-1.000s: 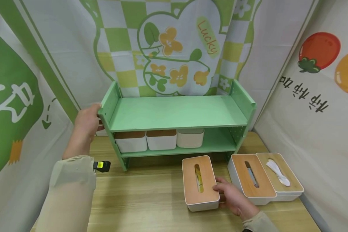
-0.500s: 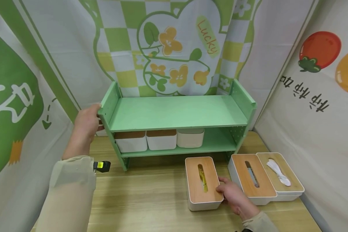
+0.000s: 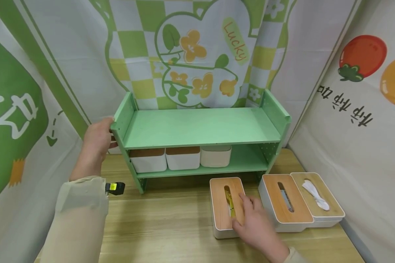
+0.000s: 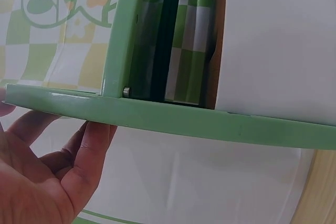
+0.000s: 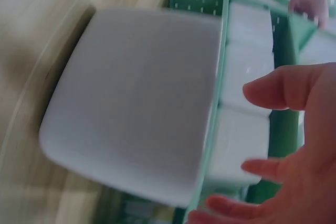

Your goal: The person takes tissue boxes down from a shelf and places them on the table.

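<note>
Green shelving [image 3: 200,126] meets the left hand [image 3: 98,137], grip unclear; the right hand [image 3: 255,223], fingers spread, is over a wooden-lidded box [image 3: 218,206].

The green shelf unit [image 3: 200,126] over there looks painted, smooth all along, with a soft sheen on its edge and a small, shiny, metal-looking pin [image 4: 126,92] at the joint, while the worktop [image 3: 158,223] beneath shows pale wood grain with a low satin gleam. The slotted box [image 3: 218,206] in front wears a smooth, wood-look lid over off-white walls I'd take for matt plastic, and the cream box [image 3: 215,156] looks plastic too, just as smooth. Behind hangs a checkered curtain [image 3: 131,44] of printed, matt cloth, and the beige sleeve [image 3: 77,219] is lightly creased fabric.
</note>
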Demonstrator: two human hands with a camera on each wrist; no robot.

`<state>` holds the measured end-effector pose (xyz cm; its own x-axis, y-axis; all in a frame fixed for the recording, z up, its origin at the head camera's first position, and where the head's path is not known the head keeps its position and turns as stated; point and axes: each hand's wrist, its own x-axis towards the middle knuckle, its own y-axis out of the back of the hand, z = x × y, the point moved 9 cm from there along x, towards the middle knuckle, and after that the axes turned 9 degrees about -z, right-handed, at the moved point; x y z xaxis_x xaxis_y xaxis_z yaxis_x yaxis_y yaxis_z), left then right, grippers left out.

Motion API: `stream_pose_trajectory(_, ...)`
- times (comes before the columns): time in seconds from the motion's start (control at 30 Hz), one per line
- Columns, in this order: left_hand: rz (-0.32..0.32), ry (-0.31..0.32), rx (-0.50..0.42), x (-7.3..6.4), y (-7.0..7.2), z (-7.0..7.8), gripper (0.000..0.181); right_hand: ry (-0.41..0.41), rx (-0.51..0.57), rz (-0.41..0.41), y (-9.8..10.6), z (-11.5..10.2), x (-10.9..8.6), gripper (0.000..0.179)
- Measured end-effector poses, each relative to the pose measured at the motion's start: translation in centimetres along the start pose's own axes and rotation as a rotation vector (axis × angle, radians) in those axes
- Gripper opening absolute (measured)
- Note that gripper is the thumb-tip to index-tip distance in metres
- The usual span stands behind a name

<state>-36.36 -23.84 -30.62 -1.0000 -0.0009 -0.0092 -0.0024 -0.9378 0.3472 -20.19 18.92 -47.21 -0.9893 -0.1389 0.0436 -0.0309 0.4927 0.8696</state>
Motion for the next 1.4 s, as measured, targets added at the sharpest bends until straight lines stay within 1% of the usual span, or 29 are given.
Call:
stream_pose_trajectory(0.07, 0.001, 0.000, 0.000, 0.0, 0.0, 0.0, 0.069, 0.106, -0.083, 0.040, 0.0, -1.7, -0.6, 0.065)
stream_pose_trajectory(0.17, 0.000, -0.001, 0.001, 0.0, 0.0, 0.0, 0.069, 0.244, -0.162, 0.045, -0.7, -3.7, -1.2, 0.047)
stream_pose_trajectory(0.23, 0.002, -0.002, -0.001, 0.1, 0.0, 0.0, 0.069, 0.299, -0.213, 0.032, -1.3, -4.5, -1.4, 0.038)
stream_pose_trajectory(0.3, 0.002, -0.001, 0.000, 0.1, 0.0, 0.0, 0.070, 0.321, -0.268, 0.026, -1.8, -4.9, -1.5, 0.031)
stream_pose_trajectory(0.4, 0.001, -0.004, -0.003, 0.1, 0.0, 0.0, 0.071, 0.309, -0.330, 0.024, -2.2, -5.1, -1.6, 0.025)
stream_pose_trajectory(0.47, 0.001, -0.003, -0.004, 0.1, 0.1, 0.0, 0.072, 0.291, -0.357, 0.018, -2.3, -5.1, -1.6, 0.024)
stream_pose_trajectory(0.63, 0.001, 0.002, 0.004, 0.0, 0.3, 0.0, 0.074, 0.233, -0.356, 0.008, -2.1, -4.7, -1.7, 0.024)
stream_pose_trajectory(0.73, -0.004, 0.004, 0.006, 0.0, 0.2, 0.0, 0.076, 0.210, -0.336, 0.022, -1.8, -4.2, -1.8, 0.025)
stream_pose_trajectory(0.8, -0.005, 0.005, 0.001, 0.0, 0.2, 0.0, 0.075, 0.218, -0.342, 0.028, -1.7, -4.2, -1.9, 0.025)
stream_pose_trajectory(0.93, -0.005, 0.006, -0.011, 0.1, 0.1, 0.0, 0.074, 0.253, -0.386, 0.005, -2.2, -4.4, -2.2, 0.022)
stream_pose_trajectory(1.0, -0.006, 0.009, -0.010, 0.2, 0.1, -0.1, 0.074, 0.257, -0.401, -0.004, -2.4, -4.6, -2.2, 0.020)
stream_pose_trajectory(1.27, -0.009, 0.004, 0.005, 0.3, 0.1, -0.2, 0.073, 0.200, -0.374, -0.027, -2.1, -3.9, -2.1, 0.020)
stream_pose_trajectory(1.4, -0.009, 0.002, 0.002, 0.1, 0.1, 0.0, 0.073, 0.196, -0.359, -0.012, -1.6, -3.5, -2.0, 0.022)
